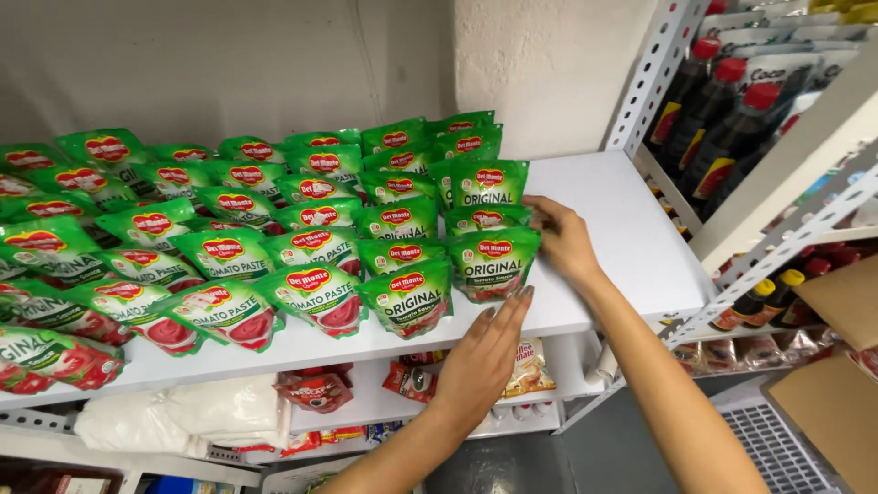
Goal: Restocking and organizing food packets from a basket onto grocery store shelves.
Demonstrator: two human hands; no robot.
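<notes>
Rows of green stand-up pouches (229,229) with red labels cover the left and middle of the white shelf (631,238). The pouches are glossy, soft-sided and slightly crumpled; most lean backward against the row behind, and the leftmost ones lie nearly flat. A plain grey wall closes the back of the shelf, meeting a rough white plastered wall at the right.

The front pouch (495,263) of the rightmost column stands upright near the shelf's front edge, with more pouches just behind it and to its left. The left hand (485,352) is raised from below, fingers straight and together, fingertips at the shelf edge just below this pouch; it grips nothing. The right hand (562,240) rests on the shelf with its fingers against the right side of the pouch column, loosely spread, closed on nothing.

To the right of the hands the shelf surface is smooth and matt. Further right, a perforated white metal upright (654,78) carries a second rack holding dark bottles (713,119) with red caps. Below the shelf lie white sacks (183,416) and small red packets (315,389).
</notes>
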